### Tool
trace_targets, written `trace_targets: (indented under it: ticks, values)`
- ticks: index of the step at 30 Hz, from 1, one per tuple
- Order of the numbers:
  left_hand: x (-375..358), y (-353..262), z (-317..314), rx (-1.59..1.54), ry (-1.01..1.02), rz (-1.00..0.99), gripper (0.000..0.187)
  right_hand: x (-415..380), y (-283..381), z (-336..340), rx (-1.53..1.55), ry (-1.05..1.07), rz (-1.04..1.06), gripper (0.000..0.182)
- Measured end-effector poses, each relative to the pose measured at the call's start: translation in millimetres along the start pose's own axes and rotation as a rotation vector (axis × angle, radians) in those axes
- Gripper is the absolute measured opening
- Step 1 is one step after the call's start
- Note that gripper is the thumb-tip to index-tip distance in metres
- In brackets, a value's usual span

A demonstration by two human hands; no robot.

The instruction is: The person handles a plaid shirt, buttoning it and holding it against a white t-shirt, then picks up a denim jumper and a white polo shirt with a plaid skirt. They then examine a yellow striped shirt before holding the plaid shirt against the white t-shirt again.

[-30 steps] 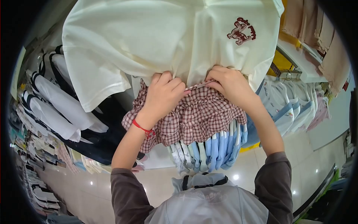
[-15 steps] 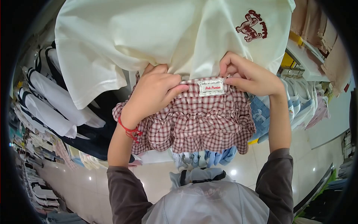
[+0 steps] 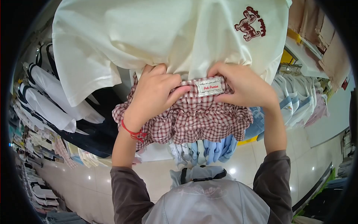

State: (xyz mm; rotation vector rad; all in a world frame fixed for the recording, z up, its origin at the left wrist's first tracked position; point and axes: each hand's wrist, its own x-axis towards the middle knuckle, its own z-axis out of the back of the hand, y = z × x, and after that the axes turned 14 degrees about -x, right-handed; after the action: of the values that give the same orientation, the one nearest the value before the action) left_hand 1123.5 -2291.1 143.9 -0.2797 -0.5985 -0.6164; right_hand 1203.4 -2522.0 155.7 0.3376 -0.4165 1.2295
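Note:
A red-and-white checked ruffled skirt [image 3: 201,119] with a lace-edged label [image 3: 210,87] at its waistband hangs in front of a cream T-shirt [image 3: 156,33]. The shirt bears a dark red dog motif [image 3: 250,25]. My left hand [image 3: 154,89], with a red cord at the wrist, is closed on the left part of the waistband, thumb in front. My right hand [image 3: 244,84] grips the waistband beside the label, thumb in front and fingers behind. The fingertips of both hands are partly hidden by the cloth and the shirt's hem.
White and navy garments [image 3: 56,97] hang close on the left. To the right are white-and-blue clothes [image 3: 294,97] on hangers and pale pink garments [image 3: 317,22]. Blue clothing [image 3: 212,151] hangs below the skirt, above a tiled floor [image 3: 93,186].
My right hand has shifted left along the waistband, closer to the label, and its thumb has moved lower. The skirt's ruffled bottom edge has risen a little.

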Motion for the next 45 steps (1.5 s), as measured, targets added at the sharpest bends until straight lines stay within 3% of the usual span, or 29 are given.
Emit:
trace_targets:
  ticks: [5, 8, 10, 12, 14, 16, 18, 21, 24, 28, 31, 37, 40, 42, 44, 45]
  values:
    - [-11, -12, -18, 0.150, -0.124, 0.005, 0.023, -5, 29, -23, -0.273, -0.100, -0.168, 0.043]
    - [-35, -30, -30, 0.034, -0.460, 0.020, 0.022, -8, 31, -32, -0.289, -0.127, -0.265, 0.036]
    - [-86, -54, -48, -0.357, -0.669, 0.151, 0.020, -8, 26, -34, -0.237, -0.178, -0.264, 0.035]
    - [-142, -57, -66, -1.236, -0.217, 0.255, 0.024, -4, 24, -34, -0.142, -0.177, -0.221, 0.030]
    - [-202, -59, -129, -1.989, 0.260, 0.754, 0.030, 4, 22, -32, -0.053, -0.132, -0.202, 0.026]
    - [-239, -52, -212, -1.501, 0.198, 0.951, 0.034, 10, 20, -26, 0.031, -0.026, -0.188, 0.024]
    - [-246, -44, -244, -1.235, -0.092, 1.082, 0.036, 16, 20, -22, 0.041, 0.047, -0.183, 0.023]
    - [-217, -30, -226, -1.377, -0.452, 1.112, 0.040, 21, 25, -27, 0.011, 0.064, -0.207, 0.024]
    - [-194, -32, -210, -1.497, -0.577, 1.071, 0.043, 22, 32, -29, -0.040, 0.071, -0.199, 0.027]
    - [-187, -49, -207, -1.507, -0.541, 1.020, 0.048, 13, 35, -26, -0.011, 0.101, -0.116, 0.037]
    - [-186, -53, -213, -1.487, -0.484, 1.006, 0.052, 27, 49, -6, 0.029, 0.381, -0.072, 0.042]
    - [-177, -40, -248, -1.273, -0.264, 0.970, 0.060, 70, 84, 14, -0.573, 0.529, 0.062, 0.049]
    - [-193, -39, -272, -1.105, 0.066, 0.979, 0.064, 77, 64, -7, -0.246, 0.380, 0.158, 0.045]
    - [-210, -44, -276, -1.080, 0.280, 0.951, 0.066, 74, 54, -18, -0.176, 0.477, 0.085, 0.040]
    - [-219, -58, -260, -1.221, 0.362, 0.864, 0.069, 71, 40, -29, -0.114, 0.505, 0.055, 0.037]
    - [-209, -69, -241, -1.406, 0.229, 0.758, 0.070, 71, 32, -38, -0.083, 0.487, 0.059, 0.037]
